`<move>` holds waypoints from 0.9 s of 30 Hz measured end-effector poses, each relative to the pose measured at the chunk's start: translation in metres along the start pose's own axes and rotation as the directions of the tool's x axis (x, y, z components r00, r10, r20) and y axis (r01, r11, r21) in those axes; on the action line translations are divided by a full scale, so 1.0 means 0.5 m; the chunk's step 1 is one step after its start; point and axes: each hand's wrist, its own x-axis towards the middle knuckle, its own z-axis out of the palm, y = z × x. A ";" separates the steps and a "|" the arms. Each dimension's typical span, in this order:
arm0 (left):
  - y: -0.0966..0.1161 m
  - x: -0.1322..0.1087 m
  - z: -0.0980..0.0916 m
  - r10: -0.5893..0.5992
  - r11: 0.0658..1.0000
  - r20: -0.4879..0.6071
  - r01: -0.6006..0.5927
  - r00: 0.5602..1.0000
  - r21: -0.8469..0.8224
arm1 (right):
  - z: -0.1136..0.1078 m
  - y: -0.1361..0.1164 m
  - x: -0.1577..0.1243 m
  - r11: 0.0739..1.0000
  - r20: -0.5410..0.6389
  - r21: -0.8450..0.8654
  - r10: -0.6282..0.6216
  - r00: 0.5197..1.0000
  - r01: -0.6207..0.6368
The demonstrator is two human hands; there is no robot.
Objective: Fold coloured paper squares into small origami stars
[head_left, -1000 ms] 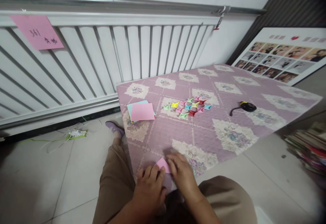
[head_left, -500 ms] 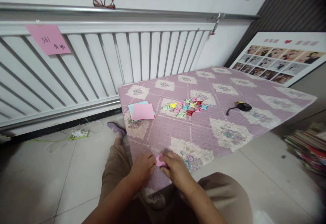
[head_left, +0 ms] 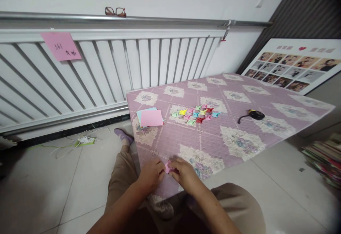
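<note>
A small folded piece of pink paper [head_left: 167,167] is pinched between my two hands at the near corner of the table. My left hand [head_left: 152,173] grips its left edge, fingers closed. From the other side my right hand [head_left: 185,174] holds it between thumb and fingers, covering part of it. Further up the cloth lies a stack of coloured paper sheets [head_left: 151,118], a pink one on top. To its right, several small folded paper pieces [head_left: 196,114] in green, yellow, pink, blue and red sit close together.
A floral purple tablecloth [head_left: 181,138] covers the table. A black object with a short cord or strap [head_left: 256,114] lies at the right. Behind stands a white radiator [head_left: 144,63], with glasses [head_left: 115,11] on the pipe above. A photo board [head_left: 293,65] leans at the far right.
Both hands still hold the pink paper; less of it shows between the fingers now. The whole view has shifted slightly, with the scene lower and to the right.
</note>
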 end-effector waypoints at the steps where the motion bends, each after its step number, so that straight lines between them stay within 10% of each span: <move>1: 0.000 0.001 -0.001 0.001 1.000 -0.002 -0.001 1.000 -0.005 | -0.001 0.001 0.001 1.000 0.003 -0.002 -0.004 1.000 0.004; 18: 0.013 0.008 0.005 -0.053 0.977 -0.284 -0.008 0.957 -0.211 | -0.008 -0.043 0.019 0.950 -0.029 -0.302 0.068 0.997 -0.073; 22: 0.032 -0.007 -0.014 -0.098 0.954 -0.468 -0.051 0.878 -0.296 | -0.037 -0.054 0.024 0.961 -0.072 -0.245 0.114 0.991 -0.129; 27: 0.064 -0.024 -0.030 0.021 0.980 -0.407 -0.099 0.913 -0.171 | -0.056 -0.079 0.016 0.979 -0.123 -0.047 0.193 0.974 -0.199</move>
